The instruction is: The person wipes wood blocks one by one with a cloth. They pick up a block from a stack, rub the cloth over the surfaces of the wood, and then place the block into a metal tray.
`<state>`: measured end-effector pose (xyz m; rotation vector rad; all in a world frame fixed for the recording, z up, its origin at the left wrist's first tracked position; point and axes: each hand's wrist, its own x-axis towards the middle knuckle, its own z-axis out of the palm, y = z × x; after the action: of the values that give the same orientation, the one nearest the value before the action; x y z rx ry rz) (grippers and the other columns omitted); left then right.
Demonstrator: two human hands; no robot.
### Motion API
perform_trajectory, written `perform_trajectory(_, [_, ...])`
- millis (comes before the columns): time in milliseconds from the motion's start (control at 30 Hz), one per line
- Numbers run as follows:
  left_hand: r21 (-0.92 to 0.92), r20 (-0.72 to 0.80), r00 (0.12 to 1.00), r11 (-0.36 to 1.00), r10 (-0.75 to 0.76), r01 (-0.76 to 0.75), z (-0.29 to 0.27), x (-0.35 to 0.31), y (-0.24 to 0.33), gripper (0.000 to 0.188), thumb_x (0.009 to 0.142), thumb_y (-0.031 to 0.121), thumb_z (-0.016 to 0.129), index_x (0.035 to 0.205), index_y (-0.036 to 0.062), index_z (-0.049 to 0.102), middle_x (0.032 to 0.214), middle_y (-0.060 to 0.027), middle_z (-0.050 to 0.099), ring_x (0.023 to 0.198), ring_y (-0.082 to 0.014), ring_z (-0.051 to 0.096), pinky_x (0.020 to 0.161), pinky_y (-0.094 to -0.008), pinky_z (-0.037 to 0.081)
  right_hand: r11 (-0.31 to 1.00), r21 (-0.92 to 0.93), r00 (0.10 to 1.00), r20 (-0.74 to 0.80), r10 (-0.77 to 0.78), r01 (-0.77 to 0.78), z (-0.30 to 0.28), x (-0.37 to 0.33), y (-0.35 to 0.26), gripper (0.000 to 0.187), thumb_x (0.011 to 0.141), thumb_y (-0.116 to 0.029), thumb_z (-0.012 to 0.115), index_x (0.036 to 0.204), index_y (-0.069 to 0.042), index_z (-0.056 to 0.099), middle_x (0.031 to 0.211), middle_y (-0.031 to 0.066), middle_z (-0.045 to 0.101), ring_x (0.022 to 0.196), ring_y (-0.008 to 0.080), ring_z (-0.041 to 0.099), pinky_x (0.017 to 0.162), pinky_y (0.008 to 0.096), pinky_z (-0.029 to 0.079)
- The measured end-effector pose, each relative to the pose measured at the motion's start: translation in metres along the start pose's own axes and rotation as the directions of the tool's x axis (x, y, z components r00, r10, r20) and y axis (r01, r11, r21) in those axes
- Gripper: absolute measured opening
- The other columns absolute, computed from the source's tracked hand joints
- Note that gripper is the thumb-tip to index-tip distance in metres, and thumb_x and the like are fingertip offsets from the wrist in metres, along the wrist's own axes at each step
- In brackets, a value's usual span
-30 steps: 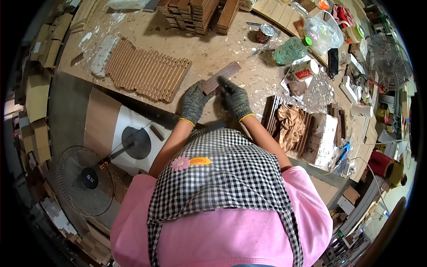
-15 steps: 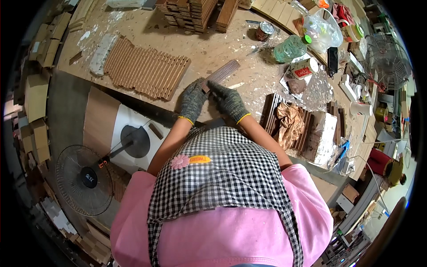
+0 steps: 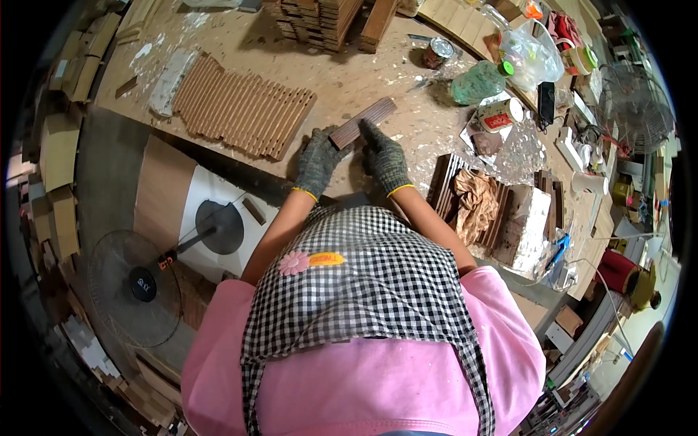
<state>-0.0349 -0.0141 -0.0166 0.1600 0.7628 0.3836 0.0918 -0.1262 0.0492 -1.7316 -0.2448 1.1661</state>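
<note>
My left hand (image 3: 318, 158), in a dark grey knit glove with a yellow cuff, grips the near end of a short brown wooden strip (image 3: 367, 122). The strip slants away to the right just above the table. Gloved the same way, my right hand (image 3: 387, 161) has its forefinger reaching to the strip's right edge, around its middle. Its other fingers are curled in, and whatever they may hold is hidden. To the left of my hands lies a row of light-brown wooden strips (image 3: 243, 109), side by side, with a whitish block (image 3: 173, 83) at its far end.
Stacked dark wood strips (image 3: 313, 25) stand at the back of the worktable (image 3: 291, 73). On the right are a tin can (image 3: 438, 52), a green bottle (image 3: 476, 85), a paper cup (image 3: 500, 115), and crumpled brown paper (image 3: 474, 203) on more strips. A fan (image 3: 134, 287) stands lower left.
My right hand has slid up and to the right along the strip, from near its close end to about its middle. My left hand still grips the near end.
</note>
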Motion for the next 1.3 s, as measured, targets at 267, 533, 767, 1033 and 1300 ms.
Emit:
perform_trajectory(267, [0.131, -0.029, 0.991, 0.983, 0.133, -0.128, 0.002, 0.003, -0.005, 0.052, 0.106, 0.030, 0.035, 0.141, -0.0081, 0.038, 0.141, -0.0260, 0.044, 0.135, -0.0338, 0.042, 0.118, -0.0507, 0.032, 0.862, -0.365, 0.879, -0.190, -0.438, 0.351, -0.022, 0.035, 0.027, 0.039, 0.096, 0.000, 0.053, 0.132, -0.011, 0.065, 0.110, 0.0137, 0.073, 0.094, 0.0140, 0.067, 0.083, 0.0271, 0.052])
perform_trajectory(533, [0.092, 0.028, 0.992, 0.988, 0.119, -0.121, -0.016, 0.018, -0.007, 0.049, 0.105, 0.027, 0.037, 0.140, -0.0079, 0.039, 0.138, -0.0263, 0.045, 0.130, -0.0355, 0.043, 0.118, -0.0512, 0.034, 0.861, -0.388, 0.938, 0.028, -0.346, 0.329, -0.028, 0.041, 0.034, 0.044, 0.093, -0.003, 0.055, 0.136, -0.014, 0.062, 0.120, 0.0182, 0.069, 0.106, 0.0232, 0.069, 0.090, 0.0313, 0.052])
perform_trajectory(767, [0.101, 0.024, 0.990, 0.985, 0.137, -0.139, -0.019, 0.017, -0.006, 0.050, 0.105, 0.028, 0.038, 0.142, -0.0056, 0.038, 0.142, -0.0259, 0.042, 0.135, -0.0363, 0.038, 0.120, -0.0508, 0.028, 0.723, -0.499, 0.845, 0.034, -0.534, 0.477, -0.045, 0.065, 0.032, 0.045, 0.092, -0.002, 0.060, 0.136, -0.010, 0.061, 0.124, 0.0168, 0.068, 0.107, 0.0236, 0.069, 0.090, 0.0320, 0.052])
perform_trajectory(1033, [0.048, 0.014, 0.997, 0.996, 0.072, -0.073, -0.017, 0.018, -0.009, 0.054, 0.104, 0.033, 0.042, 0.145, -0.0028, 0.039, 0.144, -0.0222, 0.042, 0.135, -0.0323, 0.038, 0.117, -0.0456, 0.032, 0.966, 0.245, 0.978, 0.170, -0.121, 0.077, -0.009, 0.024, 0.019, 0.030, 0.094, -0.013, 0.068, 0.123, -0.005, 0.068, 0.085, 0.0062, 0.069, 0.068, 0.0125, 0.062, 0.066, 0.0250, 0.052])
perform_trajectory(1300, [0.151, 0.049, 0.990, 0.979, 0.132, -0.138, -0.010, 0.010, -0.006, 0.058, 0.107, 0.039, 0.037, 0.148, -0.0021, 0.036, 0.149, -0.0218, 0.044, 0.138, -0.0340, 0.041, 0.116, -0.0540, 0.032, 0.868, -0.151, 0.858, -0.144, -0.492, 0.473, -0.017, 0.047, 0.038, 0.030, 0.100, -0.016, 0.061, 0.128, -0.009, 0.067, 0.087, 0.0029, 0.070, 0.065, 0.0061, 0.058, 0.056, 0.0229, 0.049])
